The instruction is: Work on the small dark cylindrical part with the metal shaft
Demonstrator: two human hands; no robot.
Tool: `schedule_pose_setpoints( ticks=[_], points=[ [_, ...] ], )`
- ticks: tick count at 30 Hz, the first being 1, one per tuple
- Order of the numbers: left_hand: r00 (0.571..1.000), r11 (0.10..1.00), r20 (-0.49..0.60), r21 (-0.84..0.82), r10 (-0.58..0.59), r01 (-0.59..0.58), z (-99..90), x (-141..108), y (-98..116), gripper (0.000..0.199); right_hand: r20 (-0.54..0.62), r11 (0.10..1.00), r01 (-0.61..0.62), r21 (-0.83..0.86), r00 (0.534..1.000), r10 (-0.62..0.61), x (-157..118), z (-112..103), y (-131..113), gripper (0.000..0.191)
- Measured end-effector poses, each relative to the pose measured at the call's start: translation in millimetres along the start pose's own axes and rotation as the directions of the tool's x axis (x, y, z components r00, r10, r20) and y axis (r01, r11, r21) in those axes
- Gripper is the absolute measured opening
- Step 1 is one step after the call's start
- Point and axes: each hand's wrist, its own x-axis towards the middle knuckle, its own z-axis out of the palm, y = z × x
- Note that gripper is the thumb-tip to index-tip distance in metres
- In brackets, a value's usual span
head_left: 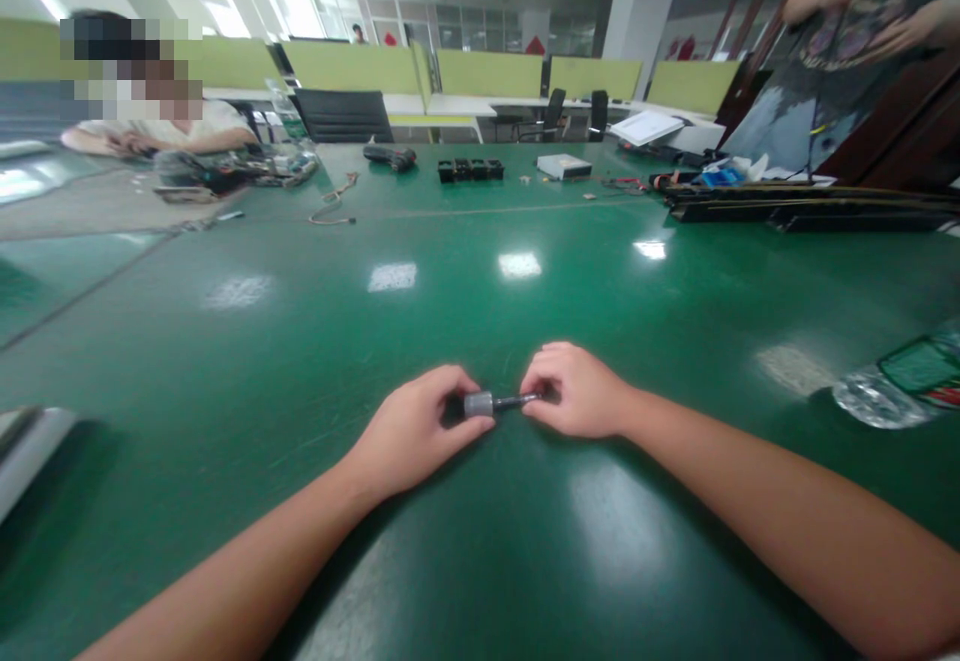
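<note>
My left hand (420, 426) curls around a short grey cylinder (478, 404), thumb on the near side and fingers on the far side. A thin dark rod (510, 402) runs from the cylinder toward the right, lying roughly level. Its far end is pinched between the thumb and fingers of my right hand (574, 391). Whether rod and cylinder are one piece, I cannot tell. Both hands are low over the green tabletop (450, 321).
A plastic bottle (885, 391) lies at the right; a pale-edged object (34, 451) sits at the left. Along the back are black blocks (470, 171), a white box (564, 168), a cable (330, 206) and long black strips (810, 206). Two people are across the table.
</note>
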Motion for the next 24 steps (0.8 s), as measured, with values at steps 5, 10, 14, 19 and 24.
schedule_pose_setpoints(
  ticks=[5, 10, 14, 19, 24],
  points=[
    [1.000, 1.000, 0.005, 0.001, 0.000, 0.000, -0.2, -0.2, -0.3, 0.026, 0.005, 1.000, 0.001, 0.004, 1.000, -0.001, -0.2, -1.4, 0.8, 0.007],
    [1.000, 1.000, 0.006, -0.005, 0.001, -0.001, -0.5, -0.3, 0.2, 0.025, 0.023, 1.000, 0.012, 0.004, 1.000, -0.012, 0.4, -4.0, 0.6, 0.006],
    [1.000, 1.000, 0.007, -0.001, 0.015, -0.015, -0.9, -0.3, 0.5, 0.025, 0.026, 1.000, 0.016, 0.004, 1.000, -0.016, 0.6, -5.2, 0.1, 0.006],
    [1.000, 1.000, 0.005, 0.006, 0.024, -0.024, -0.2, -0.4, -0.9, 0.025, 0.023, 1.000, 0.019, 0.000, 1.000, -0.019, -0.4, -6.2, 0.4, 0.007],
    [1.000, 1.000, -0.001, 0.002, 0.022, -0.022, 0.0, -0.3, -1.2, 0.024, 0.022, 1.000, 0.019, 0.003, 1.000, -0.019, -1.1, -7.9, 3.7, 0.007]
  ],
)
